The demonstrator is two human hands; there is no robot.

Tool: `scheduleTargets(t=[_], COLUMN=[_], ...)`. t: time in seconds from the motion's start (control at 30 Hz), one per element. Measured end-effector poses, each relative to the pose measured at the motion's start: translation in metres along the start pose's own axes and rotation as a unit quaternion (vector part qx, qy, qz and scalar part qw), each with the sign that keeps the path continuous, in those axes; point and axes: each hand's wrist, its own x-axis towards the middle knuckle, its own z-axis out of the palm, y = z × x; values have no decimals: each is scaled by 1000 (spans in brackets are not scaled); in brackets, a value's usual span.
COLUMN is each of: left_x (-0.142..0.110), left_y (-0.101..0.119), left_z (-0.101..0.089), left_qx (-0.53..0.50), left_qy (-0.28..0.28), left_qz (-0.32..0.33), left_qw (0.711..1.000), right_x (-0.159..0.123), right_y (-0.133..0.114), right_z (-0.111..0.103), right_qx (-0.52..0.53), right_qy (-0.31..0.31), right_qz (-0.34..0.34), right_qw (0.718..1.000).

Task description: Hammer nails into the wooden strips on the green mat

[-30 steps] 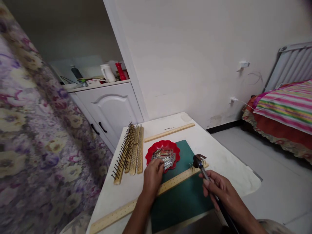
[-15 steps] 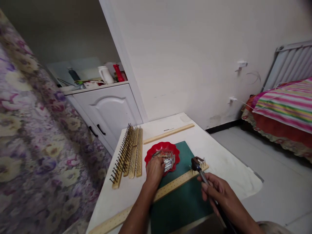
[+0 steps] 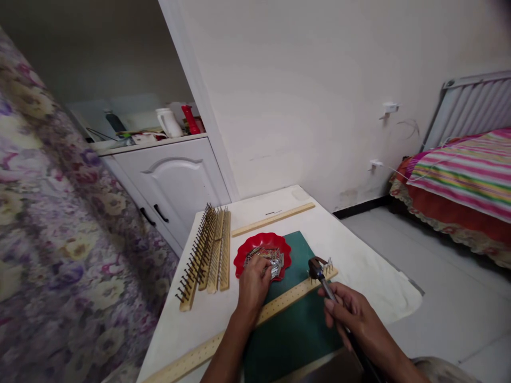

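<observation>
My left hand reaches into a red dish heaped with silver nails, its fingers bent down among them; whether it holds one I cannot see. My right hand is wrapped round the handle of a small hammer, whose dark head rests by a few nails standing at the far end of a long wooden strip. The strip lies slantwise across a green cutting mat on a white table.
Several wooden strips studded with nails lie at the table's left. A bare wooden strip lies behind the dish. A white cabinet stands behind, a flowered curtain at left, a bed with striped bedding at right.
My left hand has moved further over the dish into the nails. The hammer head has dropped slightly toward the strip's end. The camera drifted a little.
</observation>
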Motion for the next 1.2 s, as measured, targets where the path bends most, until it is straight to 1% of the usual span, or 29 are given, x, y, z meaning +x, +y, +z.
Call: scheduleTargets(t=[0.1, 0.2, 0.3, 0.43, 0.53, 0.67, 0.7, 0.77, 0.87, 0.97, 1.03, 1.1, 1.13, 1.2], left_x=[-6, -13, -23, -39, -48, -50, -49, -49, -50, -54, -56, -57, -58, -58], left_y=[9, 21, 37, 61, 73, 79, 80, 80, 79, 78, 79, 81, 82, 85], left_z=[1, 4, 5, 4, 3, 1, 0, -1, 2, 10, 16, 21, 22, 22], left_qx=[-47, -76, -109, -126, -127, -152, -171, -231, -354, -468, -530, -575, -588, -594], left_qy=[1, -6, -9, -26, -40, -44, -44, -40, -36, -50, -56, -50, -44, -31], left_qz=[37, 44, 68, 127, 159, 156, 149, 117, 33, -65, -109, -116, -110, -91], left_qw=[998, 996, 992, 983, 978, 975, 973, 965, 934, 880, 839, 808, 800, 799], right_x=[2, 5, 7, 8, 8, 9, 9, 8, 8, 9, 9, 9, 9, 9], right_y=[0, 3, 6, 6, 3, 1, 1, 2, 2, 3, 4, 4, 4, 3], right_z=[2, 4, 6, 7, 6, 3, 2, 1, -1, -3, -4, -4, -4, -4], right_qx=[1, 3, -2, -6, 5, 36, 46, 65, 83, 89, 92, 95, 95, 92], right_qy=[12, 23, 47, 84, 91, 81, 76, 69, 71, 77, 80, 78, 75, 67], right_qz=[1, 3, -9, -43, -51, -36, -31, -28, -23, -14, -13, -14, -15, -17], right_qw=[1000, 1000, 999, 996, 995, 995, 996, 995, 994, 993, 992, 992, 992, 993])
